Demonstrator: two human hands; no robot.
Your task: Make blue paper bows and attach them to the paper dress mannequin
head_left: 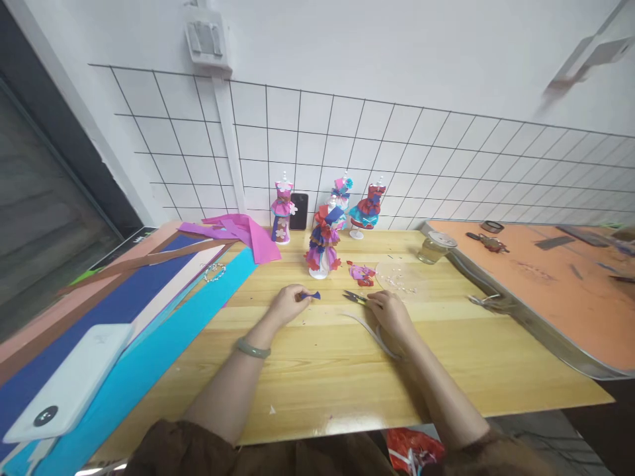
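Bright, even indoor light, with white glare on the bench's (297, 377) near edge and a soft shadow beside the right forearm (440, 380). Wide-angle distortion stretches the edges; small details blur.

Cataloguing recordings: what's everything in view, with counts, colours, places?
Table: 1, yellowish, centre
Mannequins: 4, multicoloured, back
Phone: 1, black, back
Scrap: 1, blue, centre
Snips: 1, dark, centre
Loose scraps: several, mixed, centre
Ribbon: 1, pale, centre
Beads: several, pale, centre
Jar: 1, clear, right
Tray: 1, orange, right
Tray contents: several, dark, right
Sheets: several, multicoloured, left
Bead loop: 1, pale, left
Device: 1, white, left
Left hand: 1, holding scrap
Right hand: 1, holding snips
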